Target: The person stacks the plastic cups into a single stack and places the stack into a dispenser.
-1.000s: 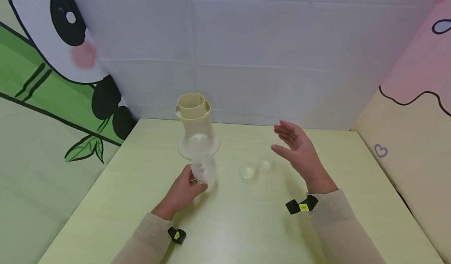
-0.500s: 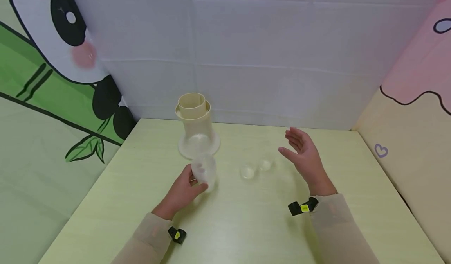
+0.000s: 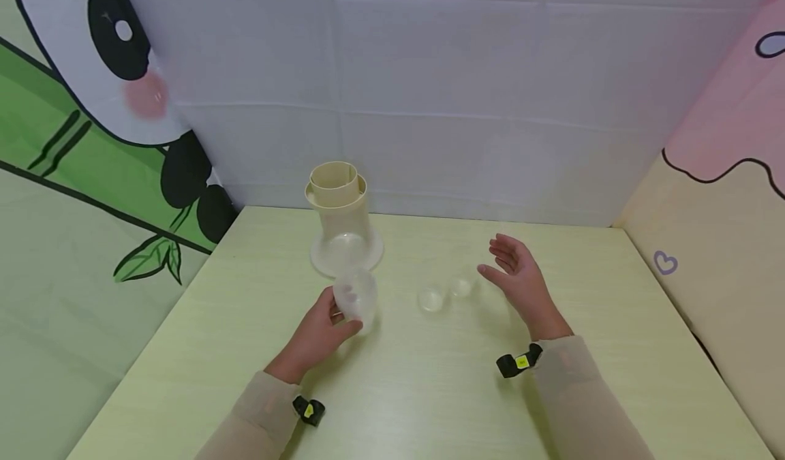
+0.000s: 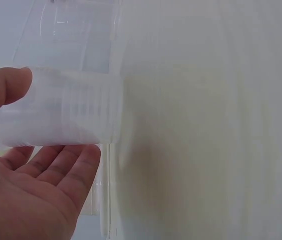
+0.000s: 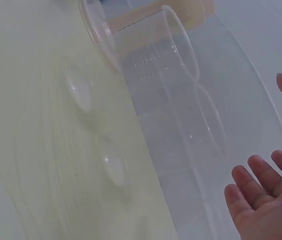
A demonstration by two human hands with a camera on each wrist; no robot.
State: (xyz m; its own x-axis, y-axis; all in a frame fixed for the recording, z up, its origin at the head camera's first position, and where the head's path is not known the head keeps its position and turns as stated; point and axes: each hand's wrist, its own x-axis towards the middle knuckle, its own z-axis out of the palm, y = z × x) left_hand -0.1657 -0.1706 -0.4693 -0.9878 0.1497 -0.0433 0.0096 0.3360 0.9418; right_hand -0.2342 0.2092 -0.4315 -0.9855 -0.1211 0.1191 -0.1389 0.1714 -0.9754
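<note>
My left hand (image 3: 315, 334) grips a translucent ribbed plastic cup (image 3: 356, 296) at the left-centre of the table. In the left wrist view, its thumb lies along one side of the cup (image 4: 56, 110) and the fingers support the other. Right of it, two clear plastic cups (image 3: 432, 298) stand side by side; their walls barely show against the table. In the right wrist view the bottom of the nearer-to-hand cup (image 5: 114, 167) shows as a bright oval. My right hand (image 3: 518, 279) hovers just right of these two, fingers apart from the thumb, holding nothing.
A cream-coloured stand (image 3: 340, 218) of two nested tubes on a round base rises behind the left hand, near the back edge. A pale wall sheet (image 3: 429, 140) borders the table (image 3: 417, 399) at the back, and printed sheets flank both sides.
My right hand has shifted outward to the right, then lower and back toward the clear cups, still without touching them. The left hand and its cup have stayed in place.
</note>
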